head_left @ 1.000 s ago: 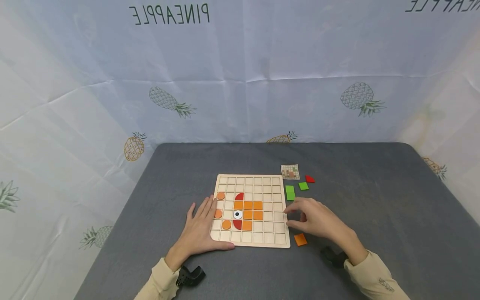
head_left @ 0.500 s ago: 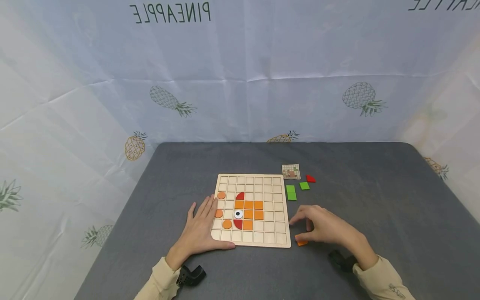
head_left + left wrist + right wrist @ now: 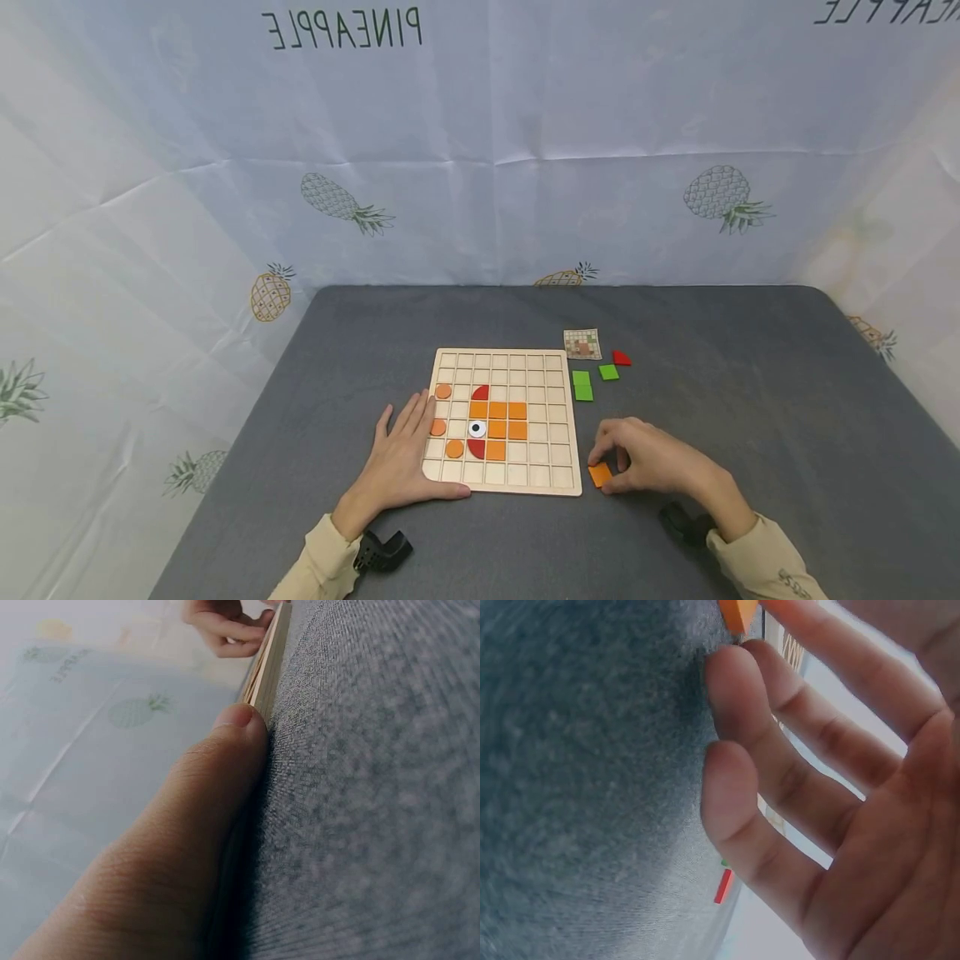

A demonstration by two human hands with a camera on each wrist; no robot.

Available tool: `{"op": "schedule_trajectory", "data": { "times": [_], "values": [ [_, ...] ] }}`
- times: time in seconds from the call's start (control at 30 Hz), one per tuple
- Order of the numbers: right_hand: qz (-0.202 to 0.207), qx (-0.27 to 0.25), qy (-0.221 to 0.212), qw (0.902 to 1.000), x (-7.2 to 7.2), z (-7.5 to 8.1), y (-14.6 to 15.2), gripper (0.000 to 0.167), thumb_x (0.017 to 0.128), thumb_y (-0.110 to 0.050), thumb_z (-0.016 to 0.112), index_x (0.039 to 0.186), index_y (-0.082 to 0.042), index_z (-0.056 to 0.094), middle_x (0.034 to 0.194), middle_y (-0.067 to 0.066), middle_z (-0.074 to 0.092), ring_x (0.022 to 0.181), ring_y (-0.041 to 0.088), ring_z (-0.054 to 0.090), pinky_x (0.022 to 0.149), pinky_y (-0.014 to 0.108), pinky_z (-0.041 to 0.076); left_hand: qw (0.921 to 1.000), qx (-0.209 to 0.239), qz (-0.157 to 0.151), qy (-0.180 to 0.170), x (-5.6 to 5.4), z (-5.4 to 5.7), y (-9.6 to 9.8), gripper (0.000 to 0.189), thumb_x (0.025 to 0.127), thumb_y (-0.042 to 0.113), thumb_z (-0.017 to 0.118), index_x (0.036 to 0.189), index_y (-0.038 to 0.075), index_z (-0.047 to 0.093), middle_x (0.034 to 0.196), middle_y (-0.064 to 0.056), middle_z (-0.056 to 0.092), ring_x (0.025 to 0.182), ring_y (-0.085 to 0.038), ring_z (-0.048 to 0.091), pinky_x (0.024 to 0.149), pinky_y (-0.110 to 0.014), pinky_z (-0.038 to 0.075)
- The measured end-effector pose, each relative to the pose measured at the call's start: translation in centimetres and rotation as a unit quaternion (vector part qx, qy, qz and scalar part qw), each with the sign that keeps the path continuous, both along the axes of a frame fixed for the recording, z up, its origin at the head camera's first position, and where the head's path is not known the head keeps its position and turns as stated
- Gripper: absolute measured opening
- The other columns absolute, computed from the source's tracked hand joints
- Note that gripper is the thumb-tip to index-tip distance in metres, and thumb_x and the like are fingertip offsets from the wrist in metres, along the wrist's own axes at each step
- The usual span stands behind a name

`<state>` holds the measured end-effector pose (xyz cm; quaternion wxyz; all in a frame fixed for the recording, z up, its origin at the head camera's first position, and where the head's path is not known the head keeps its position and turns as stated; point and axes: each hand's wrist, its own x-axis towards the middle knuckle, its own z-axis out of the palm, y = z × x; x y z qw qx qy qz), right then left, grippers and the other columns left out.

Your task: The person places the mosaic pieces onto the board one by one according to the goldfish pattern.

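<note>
The wooden grid board (image 3: 551, 478) lies flat on the table. My left hand (image 3: 401, 467) rests at its left front corner, fingers straight along the left side and thumb against the front edge. In the left wrist view that thumb (image 3: 217, 754) touches the board's side. Just right of the board, my right hand (image 3: 652, 458) pinches an orange square tile (image 3: 599, 475) between thumb and index finger. The tile (image 3: 739, 615) appears at the top of the right wrist view, beyond the other curled fingers. Set in the board are orange squares (image 3: 497, 409), orange discs (image 3: 454, 448), red quarter-circles (image 3: 480, 392) and an eye disc (image 3: 477, 428).
Right of the board lie green square tiles (image 3: 582, 386), one more green tile (image 3: 608, 372) and a red quarter-circle (image 3: 622, 357). A small pattern card (image 3: 582, 344) is by the board's far right corner. Behind the grey table (image 3: 712, 350) hangs a pineapple-print curtain (image 3: 480, 100).
My right hand has come down from the board's right edge toward the front and taken hold of the orange tile, now turned slightly. The left hand and board have stayed put.
</note>
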<state>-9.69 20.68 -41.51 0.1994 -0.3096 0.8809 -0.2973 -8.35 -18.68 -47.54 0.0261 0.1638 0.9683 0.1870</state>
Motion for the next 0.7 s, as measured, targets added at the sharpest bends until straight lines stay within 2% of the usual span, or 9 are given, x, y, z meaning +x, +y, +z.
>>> {"op": "schedule_trajectory", "data": {
  "times": [0.17,0.33,0.7],
  "values": [
    [-0.003,-0.012,0.015,0.9998,-0.29,-0.31,0.03,0.022,0.087,-0.014,0.092,0.107,-0.007,0.085,0.096,-0.004,0.072,0.066,-0.004,0.053,0.061,0.020,0.050,1.0000,-0.002,0.000,-0.004,0.00,0.01,-0.02,0.145,0.067,0.081,0.081,0.171,-0.002,0.023,0.180,-0.022,0.024,0.169,-0.042,0.024,0.129,-0.075,0.013],
    [-0.009,-0.019,0.045,0.9988,-0.56,-0.73,-0.04,0.018,0.089,-0.015,0.089,0.105,-0.007,0.085,0.094,-0.003,0.074,0.066,-0.006,0.052,0.060,0.020,0.050,1.0000,-0.002,0.001,-0.006,-0.02,-0.04,-0.02,0.145,0.068,0.081,0.081,0.171,-0.002,0.023,0.181,-0.022,0.023,0.169,-0.042,0.024,0.130,-0.075,0.012],
    [-0.046,-0.005,0.080,0.9957,-0.86,-0.77,-0.29,0.018,0.087,-0.016,0.091,0.102,-0.010,0.084,0.092,-0.005,0.073,0.068,-0.003,0.050,0.059,0.020,0.046,1.0000,-0.003,0.002,-0.005,-0.06,-0.08,0.01,0.145,0.067,0.081,0.081,0.171,-0.002,0.023,0.181,-0.022,0.023,0.169,-0.042,0.024,0.130,-0.075,0.012]
  ]
}}
